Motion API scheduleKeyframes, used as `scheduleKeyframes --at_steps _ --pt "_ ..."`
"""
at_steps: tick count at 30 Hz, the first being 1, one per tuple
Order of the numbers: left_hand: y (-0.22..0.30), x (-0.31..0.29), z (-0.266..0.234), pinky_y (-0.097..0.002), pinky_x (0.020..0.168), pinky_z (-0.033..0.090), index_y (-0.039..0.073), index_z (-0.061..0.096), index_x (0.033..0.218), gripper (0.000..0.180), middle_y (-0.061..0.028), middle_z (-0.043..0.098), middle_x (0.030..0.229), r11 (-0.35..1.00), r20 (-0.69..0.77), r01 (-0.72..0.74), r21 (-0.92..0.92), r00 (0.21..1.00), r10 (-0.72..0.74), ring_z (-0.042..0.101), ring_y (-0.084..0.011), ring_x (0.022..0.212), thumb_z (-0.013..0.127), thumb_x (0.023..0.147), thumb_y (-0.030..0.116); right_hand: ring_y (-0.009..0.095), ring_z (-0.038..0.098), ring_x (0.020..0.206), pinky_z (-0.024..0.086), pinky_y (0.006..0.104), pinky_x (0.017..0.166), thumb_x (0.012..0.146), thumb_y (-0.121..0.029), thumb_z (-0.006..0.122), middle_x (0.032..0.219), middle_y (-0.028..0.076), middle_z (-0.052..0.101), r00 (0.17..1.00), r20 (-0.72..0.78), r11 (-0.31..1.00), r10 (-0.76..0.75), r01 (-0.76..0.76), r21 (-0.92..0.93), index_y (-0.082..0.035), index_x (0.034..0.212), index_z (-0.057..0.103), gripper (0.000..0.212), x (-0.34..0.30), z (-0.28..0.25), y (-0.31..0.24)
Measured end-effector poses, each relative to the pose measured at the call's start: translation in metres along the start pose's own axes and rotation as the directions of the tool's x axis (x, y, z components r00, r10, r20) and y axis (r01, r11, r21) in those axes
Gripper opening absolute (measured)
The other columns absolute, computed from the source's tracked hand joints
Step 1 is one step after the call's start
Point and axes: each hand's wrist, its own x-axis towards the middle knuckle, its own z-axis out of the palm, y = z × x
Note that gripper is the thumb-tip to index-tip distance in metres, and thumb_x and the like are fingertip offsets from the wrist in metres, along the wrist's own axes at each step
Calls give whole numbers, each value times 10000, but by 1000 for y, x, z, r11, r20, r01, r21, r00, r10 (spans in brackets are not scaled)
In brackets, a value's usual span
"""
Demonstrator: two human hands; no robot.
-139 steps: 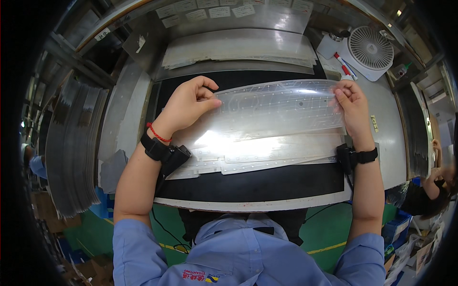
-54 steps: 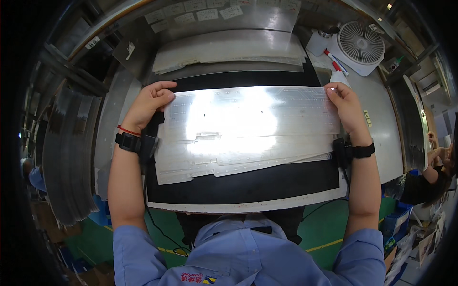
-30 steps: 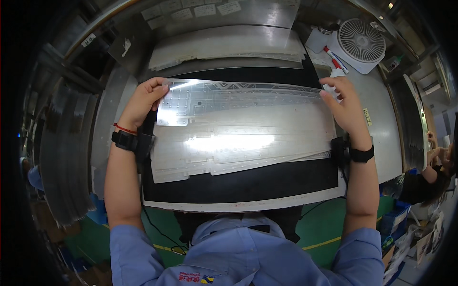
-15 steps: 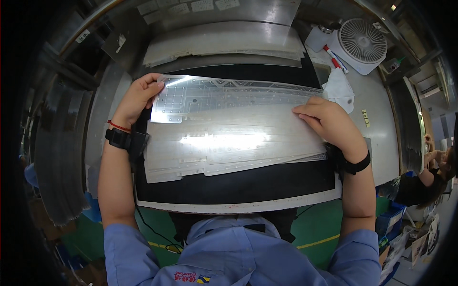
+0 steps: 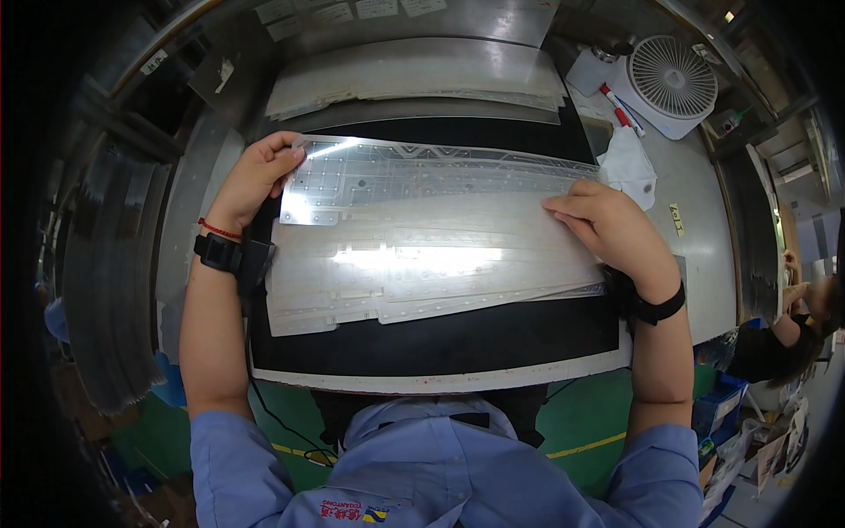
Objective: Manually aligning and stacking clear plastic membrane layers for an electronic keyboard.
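Note:
My left hand [image 5: 262,179] pinches the far left corner of a thin, glossy, see-through sheet [image 5: 327,179] with a printed grid and line pattern. Under and in front of that sheet lies a fanned stack of similar long, translucent sheets [image 5: 343,286], their near edges uneven and a bright glare across the middle. At the right part of the stack, the thumb and fingers of my right hand [image 5: 616,227] are pressed together on a sheet edge; which layer they grip cannot be told. All this rests on a black mat [image 5: 440,348].
Behind the mat lies another stack of long sheets [image 5: 414,75]. To the right are a white fan [image 5: 673,79], a bottle [image 5: 588,72], a red marker [image 5: 614,99] and a crumpled white cloth [image 5: 627,167]. Dark hanging strips [image 5: 110,290] line the left. A person [image 5: 788,334] is at far right.
Both hands keep their grips, and the sheets stay almost still. At the far right the other person has shifted slightly.

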Motion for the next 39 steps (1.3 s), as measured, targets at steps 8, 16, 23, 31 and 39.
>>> scheduleKeyframes --at_steps 8,16,23,31,39 --pt "0 0 0 -132 476 325 70 611 1099 213 74 596 758 1000 -2 4 -7 1000 -4 438 27 548 591 949 219 302 598 765 487 382 673 811 -78 617 814 122 592 1000 5 1000 0 0 -7 -42 964 694 175 0 -1 -2" --pt "0 -1 0 -139 482 333 74 613 1104 210 72 595 746 1000 -4 6 -2 1000 -6 448 21 556 585 950 213 307 597 775 486 385 691 810 -75 609 818 129 593 1000 11 1000 7 -7 -3 -30 961 691 178 0 -2 -5" --pt "3 -2 2 -149 491 337 68 618 1114 222 65 594 751 999 -26 16 33 1000 -15 448 10 567 579 951 215 293 571 727 461 367 651 811 -46 605 786 127 564 1000 -10 1000 -8 8 1 -33 1007 691 215 -1 -1 -5" --pt "2 -2 0 -153 499 340 55 645 1085 231 66 598 758 999 10 28 34 1000 -28 425 2 557 565 952 226 284 539 733 445 362 674 823 -106 633 817 134 534 997 41 997 60 -62 50 -62 1159 643 339 -1 -4 -8" --pt "0 -3 -4 -150 512 360 56 649 1078 222 57 625 783 998 44 12 61 999 -15 472 -2 581 556 950 212 297 546 768 444 369 695 837 -263 673 865 141 535 988 138 997 74 -76 6 -100 1216 629 415 -2 -3 -7"
